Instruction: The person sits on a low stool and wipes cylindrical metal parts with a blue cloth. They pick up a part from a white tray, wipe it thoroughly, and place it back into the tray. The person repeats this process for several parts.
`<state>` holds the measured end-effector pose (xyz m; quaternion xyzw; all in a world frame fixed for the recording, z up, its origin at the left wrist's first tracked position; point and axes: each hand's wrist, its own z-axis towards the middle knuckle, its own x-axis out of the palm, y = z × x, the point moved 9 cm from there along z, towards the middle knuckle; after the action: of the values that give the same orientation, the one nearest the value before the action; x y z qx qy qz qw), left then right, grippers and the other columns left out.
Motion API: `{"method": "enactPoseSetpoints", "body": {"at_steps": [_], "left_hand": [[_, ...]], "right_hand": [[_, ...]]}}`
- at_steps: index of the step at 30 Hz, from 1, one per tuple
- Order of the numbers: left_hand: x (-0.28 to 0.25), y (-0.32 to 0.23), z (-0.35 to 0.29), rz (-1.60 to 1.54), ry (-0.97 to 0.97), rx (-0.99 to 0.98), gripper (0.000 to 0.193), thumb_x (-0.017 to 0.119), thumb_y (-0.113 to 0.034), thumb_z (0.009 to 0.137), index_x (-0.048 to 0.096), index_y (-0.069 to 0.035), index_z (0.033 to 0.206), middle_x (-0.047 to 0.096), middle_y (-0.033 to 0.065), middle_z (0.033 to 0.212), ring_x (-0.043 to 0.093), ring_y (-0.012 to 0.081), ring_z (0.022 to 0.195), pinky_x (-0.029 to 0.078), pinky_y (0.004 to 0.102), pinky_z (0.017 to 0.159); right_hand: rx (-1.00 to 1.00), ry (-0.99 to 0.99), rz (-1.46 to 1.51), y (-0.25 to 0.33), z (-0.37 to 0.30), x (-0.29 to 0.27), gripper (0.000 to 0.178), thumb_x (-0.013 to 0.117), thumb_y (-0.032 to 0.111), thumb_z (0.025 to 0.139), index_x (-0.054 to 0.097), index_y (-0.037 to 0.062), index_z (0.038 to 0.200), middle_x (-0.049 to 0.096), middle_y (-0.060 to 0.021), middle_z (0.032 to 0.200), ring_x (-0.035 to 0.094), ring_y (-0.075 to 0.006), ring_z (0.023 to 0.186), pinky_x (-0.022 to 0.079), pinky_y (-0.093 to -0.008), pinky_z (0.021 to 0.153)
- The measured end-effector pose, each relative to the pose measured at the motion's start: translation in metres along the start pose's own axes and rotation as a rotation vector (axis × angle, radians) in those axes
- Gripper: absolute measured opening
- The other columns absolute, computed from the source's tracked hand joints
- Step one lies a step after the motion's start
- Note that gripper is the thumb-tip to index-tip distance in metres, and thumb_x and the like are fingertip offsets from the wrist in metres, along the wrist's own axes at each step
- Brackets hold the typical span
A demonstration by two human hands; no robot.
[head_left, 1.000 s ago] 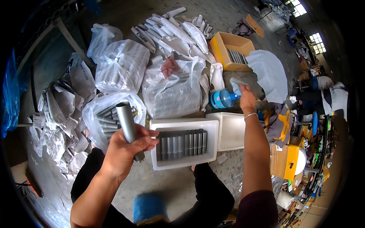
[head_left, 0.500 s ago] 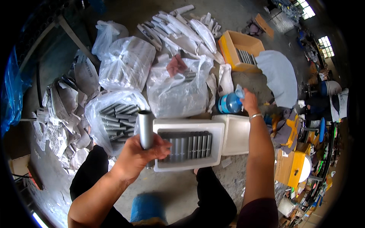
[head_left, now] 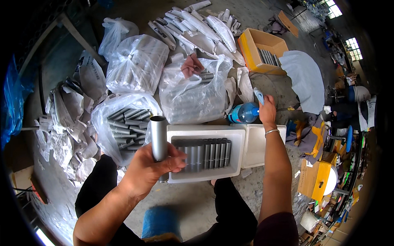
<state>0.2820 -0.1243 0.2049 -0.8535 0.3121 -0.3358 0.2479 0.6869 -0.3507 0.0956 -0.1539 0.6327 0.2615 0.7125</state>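
Observation:
My left hand is closed around a smooth grey metal tube, held upright with its open end on top. The tube stands in front of the left edge of a white foam box, where similar grey tubes lie side by side. Beyond the box's right side, my right hand is closed on a light blue cloth. Next to that hand a blue plastic bottle lies on its side, its neck close to my fingers; whether they touch it I cannot tell.
A plastic bag of loose tubes sits left of the box, with more wrapped bags behind. The foam lid adjoins the box. Farther off are a cardboard box, rolled paper and crumpled paper.
My right hand and the cloth have shifted slightly, and the cloth now stands up more narrowly. The bottle appears a little farther left. My left hand keeps the tube upright.

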Motion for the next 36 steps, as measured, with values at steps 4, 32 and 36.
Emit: {"method": "enactPoseSetpoints", "body": {"at_steps": [4,32,36], "left_hand": [[-0.002,0.003,-0.004,0.013,-0.055,-0.032,0.017,0.068,0.001,0.081,0.057,0.001,0.094,0.065,0.0177,0.097,0.067,0.0234,0.086,0.054,0.0348,0.079],[0.017,0.022,0.001,-0.008,-0.028,-0.053,0.016,0.066,0.000,0.080,0.055,0.003,0.093,0.064,0.0191,0.094,0.066,0.0268,0.081,0.053,0.0370,0.073],[0.021,0.027,0.009,0.054,-0.019,-0.077,0.021,0.068,-0.007,0.080,0.055,0.002,0.093,0.064,0.0179,0.094,0.065,0.0255,0.080,0.052,0.0358,0.073]], "right_hand": [[-0.046,-0.156,-0.058,0.011,-0.007,-0.008,0.026,0.062,0.017,0.082,0.063,0.0028,0.103,0.057,-0.0101,0.112,0.052,-0.0316,0.107,0.042,-0.0424,0.091],[0.348,-0.001,-0.042,-0.025,-0.012,-0.013,0.025,0.056,0.031,0.087,0.061,0.0072,0.094,0.065,-0.0175,0.093,0.062,-0.0383,0.086,0.051,-0.0476,0.074],[0.349,0.102,-0.173,-0.023,-0.017,0.001,0.023,0.059,0.031,0.085,0.063,0.0091,0.089,0.066,-0.0139,0.089,0.065,-0.0346,0.084,0.052,-0.0457,0.072]]}}
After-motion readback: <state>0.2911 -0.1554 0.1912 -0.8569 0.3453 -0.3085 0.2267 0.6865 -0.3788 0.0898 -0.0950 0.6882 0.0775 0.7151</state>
